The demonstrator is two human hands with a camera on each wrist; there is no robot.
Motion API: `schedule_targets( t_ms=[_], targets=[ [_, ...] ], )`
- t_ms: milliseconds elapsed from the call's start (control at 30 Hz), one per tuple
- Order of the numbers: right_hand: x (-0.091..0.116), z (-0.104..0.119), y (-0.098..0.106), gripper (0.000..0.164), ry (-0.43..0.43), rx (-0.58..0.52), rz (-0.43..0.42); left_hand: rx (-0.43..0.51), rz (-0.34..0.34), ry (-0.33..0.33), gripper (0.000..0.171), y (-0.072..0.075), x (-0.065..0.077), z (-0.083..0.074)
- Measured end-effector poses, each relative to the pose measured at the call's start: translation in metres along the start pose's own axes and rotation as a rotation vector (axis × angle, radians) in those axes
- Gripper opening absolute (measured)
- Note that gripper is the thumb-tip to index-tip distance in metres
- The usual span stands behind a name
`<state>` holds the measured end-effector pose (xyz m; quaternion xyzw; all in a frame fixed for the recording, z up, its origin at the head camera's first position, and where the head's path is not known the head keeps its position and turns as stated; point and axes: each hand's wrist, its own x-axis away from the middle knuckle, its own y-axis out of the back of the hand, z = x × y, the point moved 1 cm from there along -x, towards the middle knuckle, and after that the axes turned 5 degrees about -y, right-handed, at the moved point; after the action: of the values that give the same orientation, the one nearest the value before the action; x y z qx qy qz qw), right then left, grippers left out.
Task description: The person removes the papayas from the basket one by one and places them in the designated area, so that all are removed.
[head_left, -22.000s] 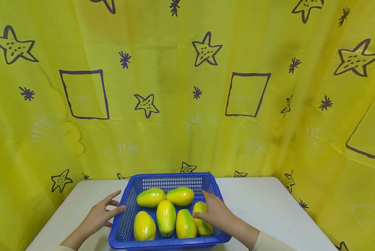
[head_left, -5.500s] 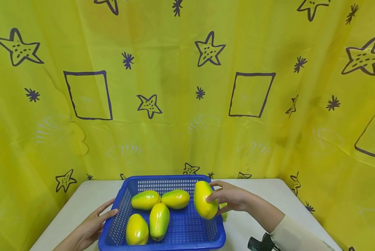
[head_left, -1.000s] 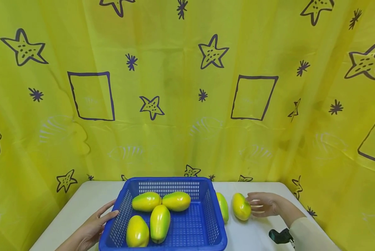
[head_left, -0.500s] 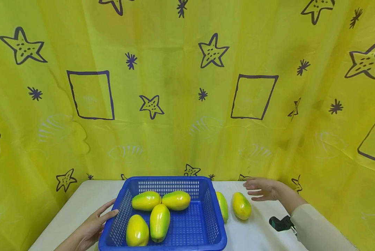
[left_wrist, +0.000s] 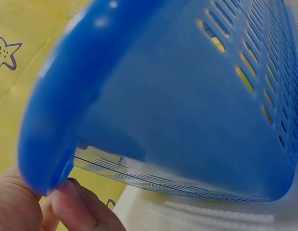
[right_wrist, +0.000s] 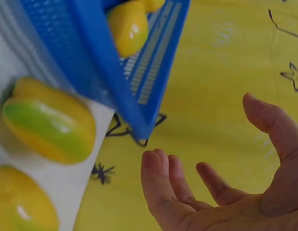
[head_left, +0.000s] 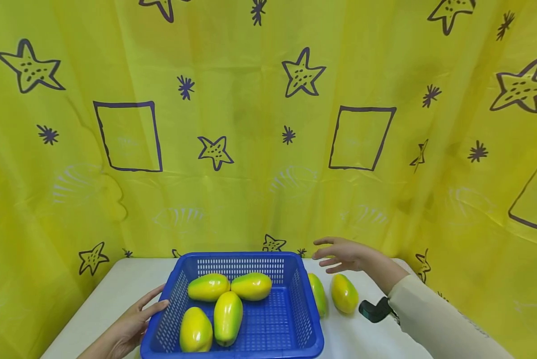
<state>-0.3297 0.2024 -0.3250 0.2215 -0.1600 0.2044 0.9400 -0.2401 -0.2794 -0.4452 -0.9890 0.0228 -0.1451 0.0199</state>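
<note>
My left hand [head_left: 132,321] grips the left rim of a blue plastic basket [head_left: 268,353], thumb above and fingers beneath, as the left wrist view [left_wrist: 76,207] also has it. Inside the basket lie several glossy yellow-green, papaya-shaped fruits: two at the back, one upright fruit [head_left: 228,319] in the middle and another fruit [head_left: 196,330] at front left. My right hand [head_left: 344,254] hovers over the table behind the basket's right side, fingers spread and nothing in them. Below it, two more such fruits rest on the table, a near fruit [head_left: 318,295] partly hidden by the basket and an outer fruit [head_left: 344,294].
The white table [head_left: 362,336] carries everything. A yellow curtain [head_left: 250,199] with star drawings hangs behind and on both sides. A dark wrist mount [head_left: 375,310] sits under the right sleeve. Inside the basket, the right half shows bare mesh floor [head_left: 272,319].
Over the last second my right hand has left the outer fruit, risen and swung left towards the basket. Earlier, fruits from the basket's right side went onto the table. The left hand stays at the rim.
</note>
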Motion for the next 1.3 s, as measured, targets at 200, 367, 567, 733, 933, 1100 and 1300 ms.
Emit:
schedule_targets(
  t_ms=[200,367,567,733,933,1100,1300],
  targets=[
    [-0.015,0.024,-0.028,0.073,0.008,0.005,-0.004,0.001,0.0,-0.005,0.09,0.001,0.0,0.001],
    [-0.028,0.036,-0.048,0.071,0.02,-0.011,0.033,-0.01,-0.049,0.0,0.087,0.0,-0.001,0.0],
    [-0.047,0.044,-0.074,0.068,0.041,-0.008,0.053,-0.007,-0.077,0.007,0.084,0.0,-0.002,0.001],
    [-0.062,0.045,-0.094,0.064,0.065,0.008,0.043,0.005,-0.093,0.009,0.083,-0.001,-0.003,0.002],
    [-0.074,0.037,-0.11,0.066,0.066,0.026,0.026,-0.009,-0.111,0.003,0.085,-0.003,-0.003,0.002],
    [-0.079,0.033,-0.12,0.063,0.098,0.129,0.042,-0.011,-0.112,0.004,0.084,-0.004,-0.002,0.001],
    [-0.081,0.031,-0.13,0.059,0.173,0.324,-0.011,-0.009,-0.105,0.003,0.083,-0.006,-0.001,0.001]
  ],
)
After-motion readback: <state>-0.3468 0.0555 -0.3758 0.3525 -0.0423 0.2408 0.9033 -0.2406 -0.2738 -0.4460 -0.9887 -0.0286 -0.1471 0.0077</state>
